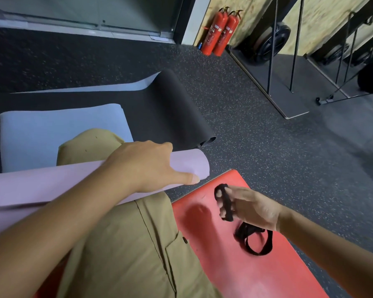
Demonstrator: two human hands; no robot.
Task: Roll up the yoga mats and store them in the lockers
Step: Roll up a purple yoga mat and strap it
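Note:
A rolled lilac yoga mat (30,190) lies across my thigh, its open end pointing right. My left hand (151,166) grips the roll near that end, thumb along its side. My right hand (250,207) holds a black strap (225,203), looped round its fingers; the rest of the strap hangs to a coil (256,239) over the red mat (246,265) spread flat on the floor. A light blue mat (41,134) lies beyond my knee. Behind it a black mat (174,108) is unrolled, its far corner curled to show a pale underside.
Two red fire extinguishers (222,31) stand by the wall at the back. A black metal rack (289,61) with weights occupies the right rear. The floor is dark speckled rubber (256,136). My knee in tan trousers (91,145) rests on the blue mat.

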